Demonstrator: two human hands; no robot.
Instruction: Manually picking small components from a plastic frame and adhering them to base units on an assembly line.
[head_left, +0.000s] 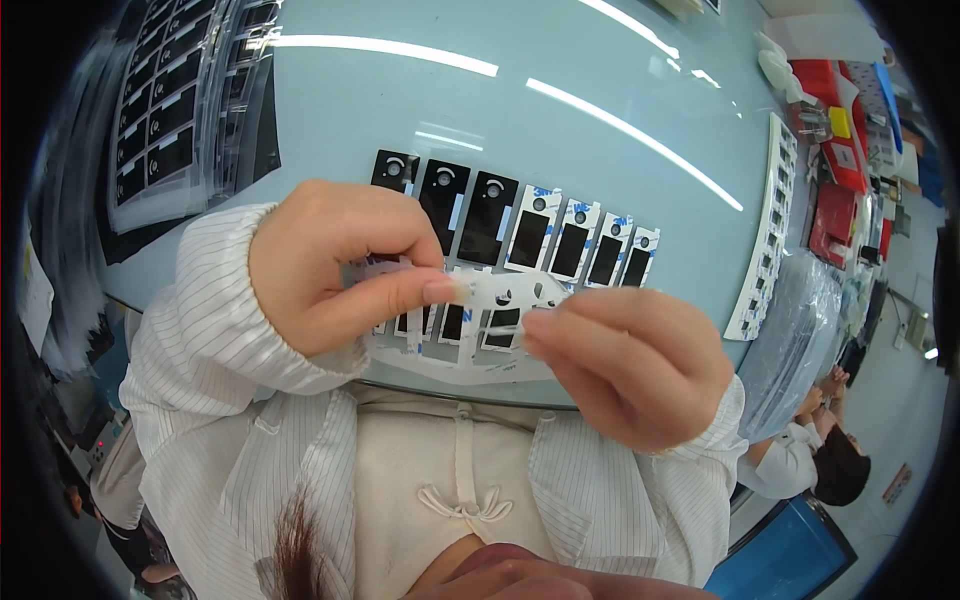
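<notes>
Between my hands, close to the table's near edge, is a white die-cut adhesive sheet (460,374) with blue print and frame-like cut-outs. My left hand (335,265) pinches its upper strip between thumb and bent forefinger. My right hand (640,365) is closed too, its thumb and fingertips pressed together at the sheet's right part; a thin pale strip shows at the fingertips. Just beyond lie several black rectangular panels, one bare black panel (487,218) with a round hole near its top. To its right, a panel with a white adhesive frame (534,228) heads a row of similar ones.
At the far left, clear trays (160,110) hold rows of black panels. A long white strip with dark cut-outs (765,225) lies along the table's right side. Beyond it are clear plastic bags (790,330) and red bins (840,150). Another person (815,455) works at the right.
</notes>
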